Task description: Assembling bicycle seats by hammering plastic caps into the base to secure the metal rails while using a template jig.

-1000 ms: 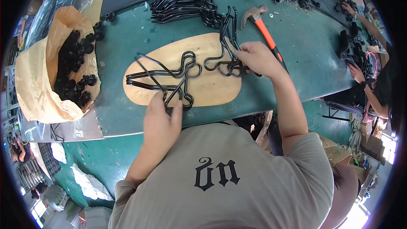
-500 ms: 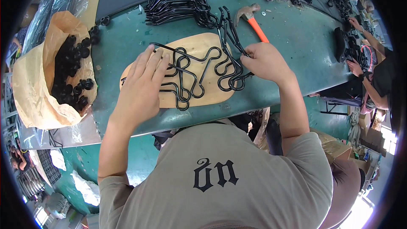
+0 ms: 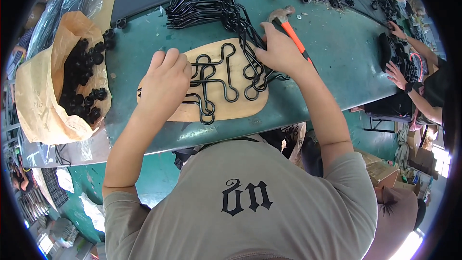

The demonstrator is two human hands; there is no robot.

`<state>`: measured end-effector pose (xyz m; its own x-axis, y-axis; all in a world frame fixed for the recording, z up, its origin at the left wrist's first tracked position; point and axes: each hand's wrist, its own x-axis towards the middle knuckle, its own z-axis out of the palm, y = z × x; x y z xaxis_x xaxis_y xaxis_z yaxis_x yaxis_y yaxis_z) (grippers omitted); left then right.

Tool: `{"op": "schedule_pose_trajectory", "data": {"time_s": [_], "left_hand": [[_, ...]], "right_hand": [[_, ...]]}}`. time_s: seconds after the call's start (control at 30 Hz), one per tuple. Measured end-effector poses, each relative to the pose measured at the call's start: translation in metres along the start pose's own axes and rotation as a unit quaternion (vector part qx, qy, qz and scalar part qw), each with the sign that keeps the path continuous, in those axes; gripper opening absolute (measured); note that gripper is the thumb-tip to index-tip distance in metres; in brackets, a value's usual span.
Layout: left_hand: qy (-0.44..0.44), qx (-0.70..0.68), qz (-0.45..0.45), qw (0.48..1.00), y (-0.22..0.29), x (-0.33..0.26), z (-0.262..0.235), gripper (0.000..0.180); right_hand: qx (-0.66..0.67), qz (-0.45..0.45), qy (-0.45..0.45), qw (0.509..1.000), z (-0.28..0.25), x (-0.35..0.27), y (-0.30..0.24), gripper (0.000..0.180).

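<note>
Black bent metal rods (image 3: 229,74) with looped curves lie across a light wooden board (image 3: 225,112) in front of me. My left hand (image 3: 167,79) has its fingers curled over the rods' left ends, which it hides. At the board's right side, my right hand (image 3: 280,50) grips a tangled bundle of similar bent rods (image 3: 250,62), thumb on the near side; the exact grip is partly hidden. Just beyond that hand lies a hammer (image 3: 292,35) with an orange handle, its head pointing away from me.
A stack of black bent rods (image 3: 202,5) sits at the back of the green table (image 3: 139,53). On the left, a brown paper bag (image 3: 38,91) holds black round parts (image 3: 79,77), several more beside it. Another person's hands (image 3: 396,74) work at the right end.
My left fingers have gone from stretched out to curled. My right hand has moved left and away from me, shifting the bundle; the rod on the board has turned and lies straighter.
</note>
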<state>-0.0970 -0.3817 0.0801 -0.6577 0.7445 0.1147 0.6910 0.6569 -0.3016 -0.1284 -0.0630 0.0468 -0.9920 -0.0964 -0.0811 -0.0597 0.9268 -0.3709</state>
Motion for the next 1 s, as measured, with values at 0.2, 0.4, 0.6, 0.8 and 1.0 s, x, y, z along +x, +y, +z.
{"op": "schedule_pose_trajectory", "data": {"time_s": [0.2,0.4,0.6,0.8,1.0], "left_hand": [[0.045,-0.150,-0.049,0.986,-0.023,-0.044,-0.019,0.027],[0.024,-0.251,-0.059,0.966,-0.027,-0.075,-0.011,0.036],[-0.006,-0.295,-0.141,0.945,-0.032,-0.067,0.022,0.041],[0.014,-0.356,-0.151,0.922,-0.045,-0.067,0.035,0.029],[-0.008,-0.442,-0.110,0.890,-0.054,-0.085,0.032,0.022]], "right_hand": [[0.075,-0.001,0.021,0.997,0.015,0.007,-0.012,0.081],[0.084,0.025,0.081,0.993,0.041,0.015,-0.016,0.069],[0.166,0.026,0.009,0.986,0.009,0.004,-0.024,0.061],[0.286,-0.086,-0.065,0.952,0.002,-0.017,-0.042,0.044],[0.208,-0.265,-0.132,0.932,-0.019,-0.013,-0.095,0.053]]}}
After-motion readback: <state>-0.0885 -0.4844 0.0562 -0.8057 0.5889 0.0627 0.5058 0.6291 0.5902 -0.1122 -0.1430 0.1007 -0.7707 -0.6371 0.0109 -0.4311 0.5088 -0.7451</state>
